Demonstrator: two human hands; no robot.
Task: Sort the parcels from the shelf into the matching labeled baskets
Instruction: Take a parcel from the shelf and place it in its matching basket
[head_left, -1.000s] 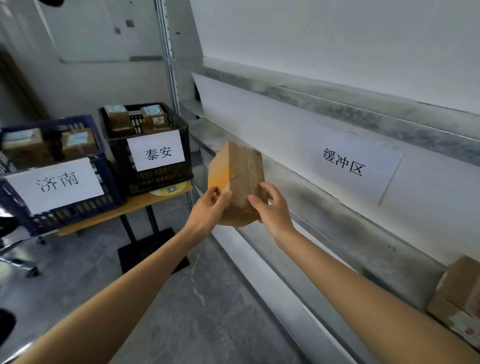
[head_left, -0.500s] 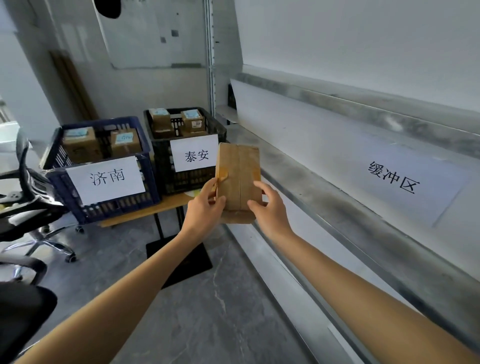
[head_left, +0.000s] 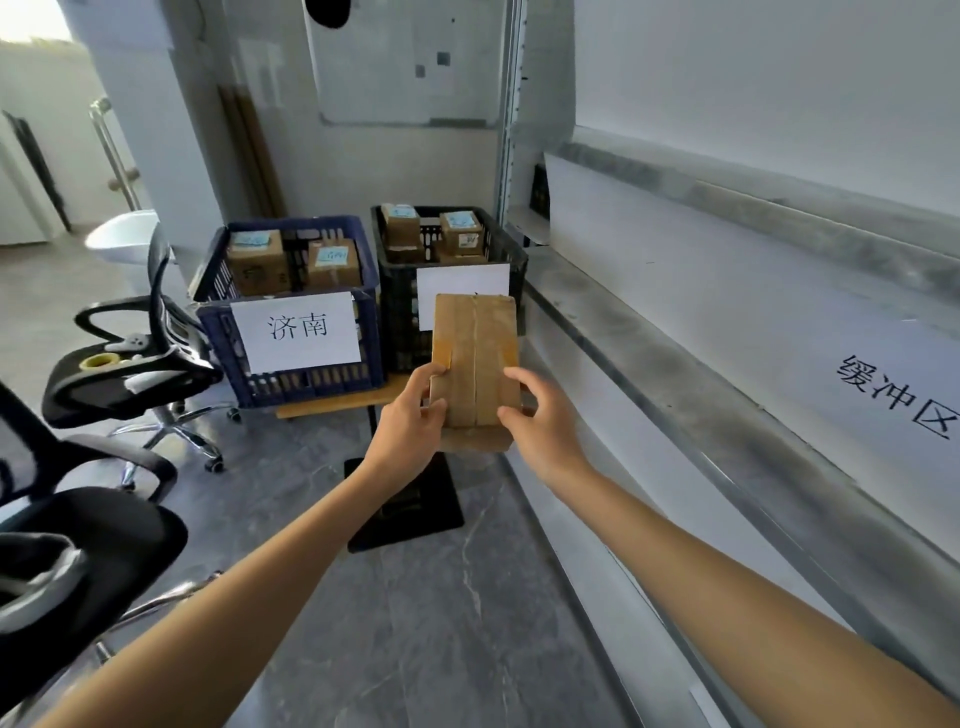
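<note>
Head view, left to right. Far left: office chair (head_left: 130, 374), with a roll of tape (head_left: 98, 361) on its seat. Next, the blue basket (head_left: 311, 387) on a low wooden table (head_left: 332, 408), marked 济南, with two boxes (head_left: 257, 262) inside. Just beside it is the black basket (head_left: 397, 312), holding two more. Its paper sign (head_left: 447, 283) is mostly hidden behind the held carton, so the text is unreadable.

The left hand (head_left: 410, 431) has its thumb on the near face and grips the left edge. The parcel (head_left: 475, 364) is a brown carton held upright in the air before the black basket, taped seam toward the camera, no address label on this face. The right hand (head_left: 540, 431) has its fingers curled onto the right edge, also gripping. Both arms are stretched well forward. The shelf (head_left: 675, 395) runs along the right.

Judgement: carrying step. Turn the carton to read its label before choosing a basket. Keep both hands on until it is over the rim, then lower it, no tossing.
</note>
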